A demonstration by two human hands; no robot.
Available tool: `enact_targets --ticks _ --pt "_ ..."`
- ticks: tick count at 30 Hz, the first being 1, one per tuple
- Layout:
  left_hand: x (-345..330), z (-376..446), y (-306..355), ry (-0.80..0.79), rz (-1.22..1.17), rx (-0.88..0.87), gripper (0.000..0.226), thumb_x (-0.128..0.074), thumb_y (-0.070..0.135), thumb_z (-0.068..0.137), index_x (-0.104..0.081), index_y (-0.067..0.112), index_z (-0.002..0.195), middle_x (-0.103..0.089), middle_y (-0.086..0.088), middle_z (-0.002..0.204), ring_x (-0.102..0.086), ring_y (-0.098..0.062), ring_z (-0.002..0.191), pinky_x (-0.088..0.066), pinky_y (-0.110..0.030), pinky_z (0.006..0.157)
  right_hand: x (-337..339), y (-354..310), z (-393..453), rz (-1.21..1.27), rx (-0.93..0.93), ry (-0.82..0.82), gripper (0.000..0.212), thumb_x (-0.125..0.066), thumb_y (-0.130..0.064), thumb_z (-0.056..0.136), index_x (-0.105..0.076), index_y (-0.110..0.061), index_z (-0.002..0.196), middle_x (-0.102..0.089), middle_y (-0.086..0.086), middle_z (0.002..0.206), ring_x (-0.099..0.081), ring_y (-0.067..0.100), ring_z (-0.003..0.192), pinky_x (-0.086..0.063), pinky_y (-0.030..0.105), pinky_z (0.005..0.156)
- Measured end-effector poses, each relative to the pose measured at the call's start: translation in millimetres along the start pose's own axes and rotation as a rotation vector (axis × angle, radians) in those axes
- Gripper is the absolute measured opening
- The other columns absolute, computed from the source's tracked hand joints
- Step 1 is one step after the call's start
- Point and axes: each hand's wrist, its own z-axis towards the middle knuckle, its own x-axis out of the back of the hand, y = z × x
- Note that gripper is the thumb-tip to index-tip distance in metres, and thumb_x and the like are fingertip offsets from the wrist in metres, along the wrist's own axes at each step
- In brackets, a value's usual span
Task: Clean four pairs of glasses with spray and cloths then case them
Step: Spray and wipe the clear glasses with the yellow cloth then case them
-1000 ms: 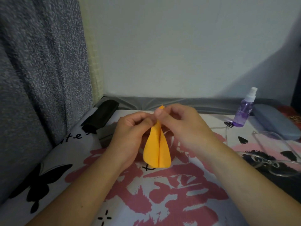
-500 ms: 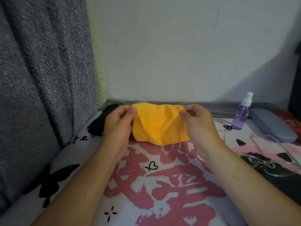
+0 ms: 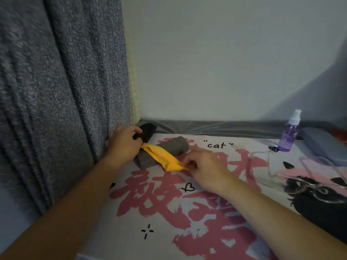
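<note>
Entries run left to right, each placed relative to the grey case (image 3: pixel 163 152).

1. Grey curtain (image 3: pixel 56 109): hangs well to the left of the grey case; no part in the task.
2. Left hand (image 3: pixel 124 142): just left of the grey case, fingers curled; it pinches one end of the yellow cloth and also lies against the black case (image 3: pixel 147 130), which sits just behind the grey one. We cannot tell whether it grips that black case as well.
3. Grey case: lies slantwise on the printed sheet (image 3: pixel 187 212) (a bed or a worktop beneath it, we cannot say). It looks shut.
4. Yellow cloth (image 3: pixel 163 158): bunched into a strip, draped across the front of the grey case, stretched between both hands.
5. Right hand (image 3: pixel 203 166): just right of the grey case, fingers narrowed to a pinch on the cloth's other end.
6. Clear-framed glasses (image 3: pixel 308 186): well to the right of the grey case, lying open and uncased.
7. Purple spray bottle (image 3: pixel 289 132): well to the right, upright, beyond the glasses.
8. Blue-grey case (image 3: pixel 319 141): farthest right, just past the bottle.

Progress, as we judge it: at least one pair remains to be cleaned and cased. Two cases at left may already hold pairs, though nothing shows their contents. We see only one pair out.
</note>
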Motion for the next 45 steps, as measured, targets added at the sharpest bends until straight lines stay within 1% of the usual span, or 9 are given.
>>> enact_targets --ticks 4,12,16,21,25,29,36,41,45 --pt "-8 -37 37 0.282 -0.148 -0.164 0.033 -0.054 0.001 0.088 -0.069 0.026 0.103 -0.055 -0.001 0.112 -0.049 -0.029 0.115 -0.044 -0.043 0.1 2 0 1 0.011 -0.121 0.029 0.04 -0.056 0.011 0.081 -0.068 -0.027 0.078 -0.061 -0.002 0.095 -0.056 0.018 0.091 -0.044 0.029 0.076" --pt "-69 -78 121 0.218 -0.455 -0.435 0.036 -0.054 -0.009 0.085 -0.069 0.021 0.097 -0.058 0.009 0.099 -0.055 -0.015 0.102 -0.048 -0.034 0.089 48 -12 -29 -0.47 -0.145 0.459 0.017 -0.062 -0.007 0.078 -0.072 -0.01 0.092 -0.066 0.007 0.09 -0.057 0.031 0.09 -0.048 0.041 0.077" --pt "-87 -89 113 0.141 -0.423 -0.605 0.028 -0.057 -0.009 0.089 -0.071 0.014 0.097 -0.057 0.004 0.098 -0.053 -0.016 0.096 -0.048 -0.033 0.081 97 11 -71 -0.878 -0.509 0.31 0.037 -0.056 -0.044 0.095 -0.07 -0.009 0.101 -0.061 0.011 0.113 -0.049 0.033 0.111 -0.042 0.047 0.094" --pt "-85 -94 116 0.067 -0.493 -0.62 0.029 -0.056 -0.011 0.089 -0.071 0.013 0.095 -0.059 0.005 0.097 -0.055 -0.009 0.094 -0.047 -0.027 0.082 116 10 -89 -0.776 -0.696 0.072 0.031 -0.05 -0.039 0.097 -0.056 -0.014 0.08 -0.059 0.008 0.113 -0.046 0.026 0.104 -0.041 0.041 0.089" --pt "-80 -99 116 -0.063 -0.637 -0.493 0.032 -0.055 -0.011 0.089 -0.071 0.016 0.09 -0.062 0.007 0.094 -0.057 -0.003 0.089 -0.044 -0.015 0.074 147 -13 -93 -0.735 -0.596 0.242 0.033 -0.051 -0.034 0.089 -0.049 -0.013 0.064 -0.05 0.004 0.076 -0.051 0.028 0.081 -0.043 0.034 0.07" --pt "-78 -95 121 -0.3 -0.902 -0.142 0.026 -0.056 0.006 0.099 -0.073 0.025 0.095 -0.068 0.004 0.084 -0.061 -0.009 0.073 -0.049 -0.022 0.067 180 -54 -86 -0.186 -0.481 0.4 0.036 -0.057 -0.032 0.095 -0.063 -0.005 0.072 -0.041 -0.006 0.044 -0.037 0.008 0.039 -0.028 0.016 0.037" --pt "-68 -90 125 -0.417 -1.436 0.129 0.037 -0.042 0.022 0.105 -0.071 0.0 0.104 -0.059 -0.008 0.076 -0.051 -0.017 0.059 -0.041 -0.028 0.056 143 5 -40 -0.069 -0.282 0.478 0.034 -0.051 -0.03 0.104 -0.062 -0.006 0.082 -0.042 -0.004 0.056 -0.036 0.012 0.053 -0.033 0.029 0.053" --pt "-69 -84 120 -0.317 -1.32 0.034 0.031 -0.049 0.012 0.102 -0.074 0.009 0.083 -0.059 -0.011 0.078 -0.051 -0.019 0.065 -0.039 -0.031 0.058 125 55 -30 -0.131 -0.233 0.467 0.033 -0.049 -0.028 0.105 -0.054 -0.013 0.076 -0.05 0.001 0.058 -0.043 0.014 0.055 -0.035 0.034 0.056" --pt "-78 -82 112 -0.206 -0.868 -0.144 0.013 -0.064 0.024 0.097 -0.074 0.029 0.09 -0.068 0.016 0.076 -0.061 -0.001 0.071 -0.049 -0.024 0.071 111 73 -37 -0.113 -0.224 0.485 0.028 -0.05 -0.023 0.104 -0.048 -0.029 0.077 -0.05 -0.007 0.06 -0.048 0.008 0.056 -0.037 0.027 0.055"
